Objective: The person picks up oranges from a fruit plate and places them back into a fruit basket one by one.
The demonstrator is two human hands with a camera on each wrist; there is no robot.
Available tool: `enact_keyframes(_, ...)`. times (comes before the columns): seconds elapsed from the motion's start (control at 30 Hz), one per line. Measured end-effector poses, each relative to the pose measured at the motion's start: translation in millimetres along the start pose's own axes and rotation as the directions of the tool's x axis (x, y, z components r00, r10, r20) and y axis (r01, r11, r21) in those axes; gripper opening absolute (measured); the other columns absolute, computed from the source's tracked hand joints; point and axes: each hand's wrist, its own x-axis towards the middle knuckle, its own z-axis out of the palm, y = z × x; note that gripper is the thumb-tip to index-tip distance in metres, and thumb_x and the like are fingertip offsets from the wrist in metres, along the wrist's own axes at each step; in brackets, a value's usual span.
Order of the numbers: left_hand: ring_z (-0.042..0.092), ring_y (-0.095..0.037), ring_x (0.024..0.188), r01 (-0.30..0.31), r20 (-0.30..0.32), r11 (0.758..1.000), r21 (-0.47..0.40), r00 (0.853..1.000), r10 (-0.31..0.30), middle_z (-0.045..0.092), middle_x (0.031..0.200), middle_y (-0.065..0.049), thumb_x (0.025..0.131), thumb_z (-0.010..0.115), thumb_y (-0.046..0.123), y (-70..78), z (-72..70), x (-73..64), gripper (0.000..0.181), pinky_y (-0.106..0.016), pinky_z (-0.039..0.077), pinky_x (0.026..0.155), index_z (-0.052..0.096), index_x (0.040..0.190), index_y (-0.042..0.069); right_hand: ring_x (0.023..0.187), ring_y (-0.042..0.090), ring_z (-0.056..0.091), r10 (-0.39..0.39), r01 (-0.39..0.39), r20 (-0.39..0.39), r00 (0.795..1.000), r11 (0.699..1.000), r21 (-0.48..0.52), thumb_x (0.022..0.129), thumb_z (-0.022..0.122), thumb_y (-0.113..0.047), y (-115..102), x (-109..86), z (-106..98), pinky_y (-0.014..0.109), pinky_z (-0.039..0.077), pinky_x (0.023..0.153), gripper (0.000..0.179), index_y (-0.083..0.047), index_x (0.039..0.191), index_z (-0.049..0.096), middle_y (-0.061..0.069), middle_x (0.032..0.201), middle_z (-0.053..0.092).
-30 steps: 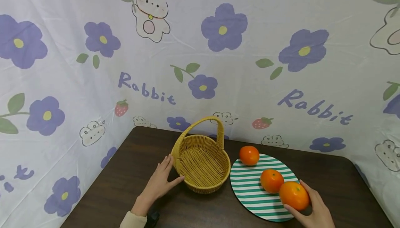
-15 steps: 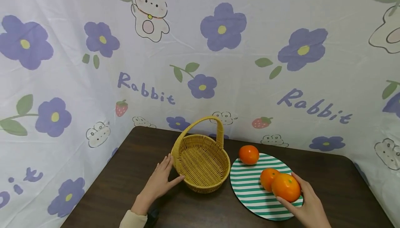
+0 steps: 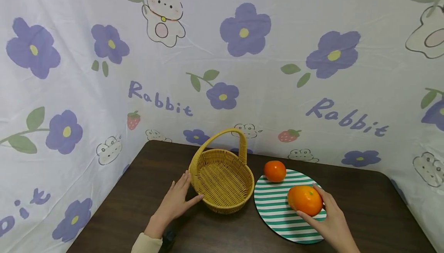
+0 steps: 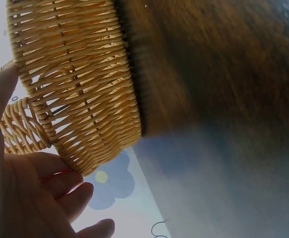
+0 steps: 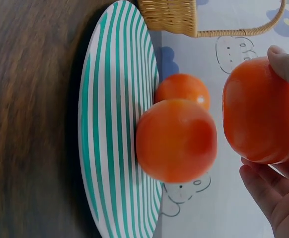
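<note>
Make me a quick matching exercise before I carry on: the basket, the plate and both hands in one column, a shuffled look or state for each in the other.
Column one
1. basket
2. plate
3. left hand
4. right hand

Column two
A. grips an orange fruit, clear of the surface below
B. woven, yellowish, with an arched handle and nothing inside
C. rests against a woven side
D. round, with green and white stripes

Right pairs: 1-B, 2-D, 3-C, 4-A
</note>
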Motion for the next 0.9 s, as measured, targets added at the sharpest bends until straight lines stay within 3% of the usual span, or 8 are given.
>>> enact_keyframes(0.3,0.017,-0.021,0.142,0.032,0.013,0.999,0.013,0.999,-0.032,0.013,0.155,-0.009,0.080,0.039,0.075,-2.1,1.2,-3.9,0.099,-0.054,0.013,0.113,0.009,0.149,0.011,0.101,0.030,0.055,0.001,-0.002,0.047,0.999,0.999,0.032,0.072,0.077,-0.044,-7.8,7.3,8.2,0.050,0.052,0.080,0.086,-0.011,0.141,0.036,0.016,0.126,0.048)
enact_keyframes(0.5,0.020,-0.021,0.141,0.030,-0.006,0.997,0.068,1.000,-0.029,0.016,0.155,-0.008,0.080,0.038,0.075,-3.1,-0.3,-3.9,0.097,-0.054,0.013,0.113,0.010,0.149,0.012,0.100,0.028,0.056,-0.008,0.007,0.054,0.999,0.999,0.031,0.072,0.077,-0.044,-13.8,9.8,13.1,0.044,0.053,0.078,0.086,-0.010,0.140,0.037,0.013,0.124,0.050)
enact_keyframes(0.67,0.021,-0.020,0.141,0.026,-0.030,0.993,0.118,0.999,-0.023,0.018,0.154,-0.007,0.080,0.036,0.076,-2.1,-0.8,-1.9,0.096,-0.053,0.013,0.113,0.013,0.149,0.013,0.102,0.031,0.055,-0.031,0.027,0.059,0.998,0.998,0.063,0.073,0.077,-0.043,-16.7,13.5,18.0,0.050,0.052,0.080,0.087,-0.012,0.142,0.034,0.016,0.126,0.049)
enact_keyframes(0.9,0.020,-0.023,0.141,0.017,-0.026,0.993,0.117,1.000,-0.014,0.018,0.154,-0.009,0.082,0.040,0.074,0.3,-1.2,-3.4,0.095,-0.054,0.014,0.112,0.015,0.149,0.012,0.105,0.031,0.052,-0.038,0.030,0.083,0.996,0.995,0.097,0.073,0.077,-0.042,-23.8,16.4,24.4,0.052,0.051,0.081,0.086,-0.012,0.142,0.034,0.016,0.128,0.046)
